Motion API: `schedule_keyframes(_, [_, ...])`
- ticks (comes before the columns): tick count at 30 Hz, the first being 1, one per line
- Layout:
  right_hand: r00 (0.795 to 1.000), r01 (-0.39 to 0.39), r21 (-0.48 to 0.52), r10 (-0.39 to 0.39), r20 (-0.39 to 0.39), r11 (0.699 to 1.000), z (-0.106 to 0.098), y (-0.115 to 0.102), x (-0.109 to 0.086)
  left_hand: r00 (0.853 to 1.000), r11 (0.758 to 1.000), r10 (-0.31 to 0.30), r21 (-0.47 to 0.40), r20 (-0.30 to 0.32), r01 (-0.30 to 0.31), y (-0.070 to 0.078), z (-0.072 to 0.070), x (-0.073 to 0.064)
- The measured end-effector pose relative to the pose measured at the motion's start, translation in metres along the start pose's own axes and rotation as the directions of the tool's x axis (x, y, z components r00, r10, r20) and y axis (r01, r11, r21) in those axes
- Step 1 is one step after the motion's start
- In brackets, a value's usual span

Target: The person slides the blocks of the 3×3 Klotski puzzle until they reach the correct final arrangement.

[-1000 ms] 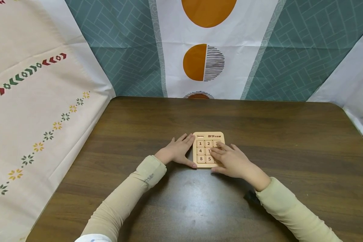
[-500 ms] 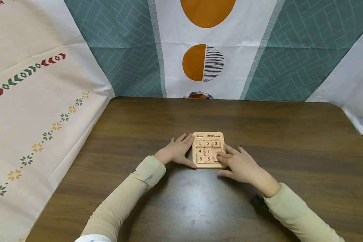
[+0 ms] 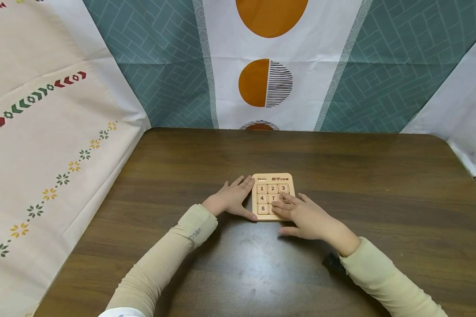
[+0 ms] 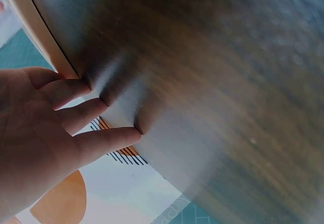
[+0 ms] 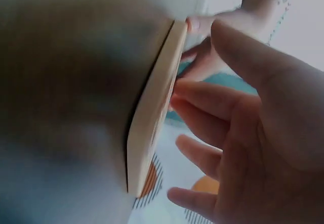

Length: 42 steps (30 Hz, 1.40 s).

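A square wooden sliding number puzzle point(image 3: 269, 179) lies flat on the table, with its pale edge point(image 5: 154, 113) facing the right wrist camera. Tiles 1, 2, 3, 4, 7 and 8 are readable; a tile in the middle row's right place is partly covered. My left hand point(image 3: 231, 198) rests along the puzzle's left side, fingers spread and thumb at the near left corner. Over the lower right tiles lies my right hand point(image 3: 307, 215), its fingertips on or just above them and hiding most of the bottom row. In the right wrist view its fingers are loosely extended, the thumb apart.
The brown wood-grain table point(image 3: 206, 154) stretches around the puzzle on all sides. Behind it hangs a teal and white patterned cloth point(image 3: 174, 66), and a cream embroidered cloth point(image 3: 63, 132) drapes on the left. A small dark object point(image 3: 333, 262) sits under the right wrist.
My right hand shifted right, then came back left over the lower tiles. A right-column tile seems to have slid up into the middle row. My left hand has stayed put.
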State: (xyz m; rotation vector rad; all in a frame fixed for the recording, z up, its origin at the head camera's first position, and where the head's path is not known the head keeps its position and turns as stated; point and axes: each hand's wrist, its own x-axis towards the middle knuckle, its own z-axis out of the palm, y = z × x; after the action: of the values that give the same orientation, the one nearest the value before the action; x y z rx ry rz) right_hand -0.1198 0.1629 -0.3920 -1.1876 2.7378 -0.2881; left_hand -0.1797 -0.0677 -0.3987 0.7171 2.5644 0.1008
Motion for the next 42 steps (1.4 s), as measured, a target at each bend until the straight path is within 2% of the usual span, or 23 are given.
schedule_keyframes(3, [1.0, 0.022, 0.006, -0.022, 0.013, 1.0, 0.0, -0.003, -0.002, 1.0, 1.0, 0.0, 0.0, -0.003, 0.0, 0.0, 0.0, -0.001])
schedule_keyframes(10, [0.999, -0.035, 0.0, 0.035, 0.035, 0.999, -0.005, 0.005, -0.014, 1.0, 1.0, 0.002, -0.007, 0.008, -0.002, 0.0, 0.0, -0.001])
schedule_keyframes(15, [0.999, -0.035, 0.005, 0.035, 0.021, 0.999, -0.006, 0.008, -0.01, 1.0, 1.0, -0.002, -0.002, 0.006, 0.002, 0.0, 0.0, -0.001])
schedule_keyframes(18, [0.999, -0.033, -0.004, 0.033, 0.004, 0.999, -0.004, 0.007, -0.001, 1.0, 1.0, -0.003, 0.005, 0.002, 0.003, 0.0, 0.001, 0.0])
schedule_keyframes(22, [0.999, -0.037, -0.011, 0.037, 0.038, 0.999, -0.002, 0.003, 0.006, 1.0, 1.0, -0.002, 0.01, 0.001, 0.002, 0.0, 0.001, 0.001])
schedule_keyframes(30, [0.996, 0.003, 0.027, -0.005, 0.088, 1.0, -0.005, -0.012, -0.007, 1.0, 1.0, -0.008, 0.013, 0.006, 0.008, 0.0, 0.001, 0.001])
schedule_keyframes(42, [0.999, 0.02, 0.017, -0.021, 0.035, 1.0, -0.004, -0.006, -0.011, 1.0, 1.0, -0.011, 0.016, 0.008, 0.011, -0.001, 0.001, 0.001])
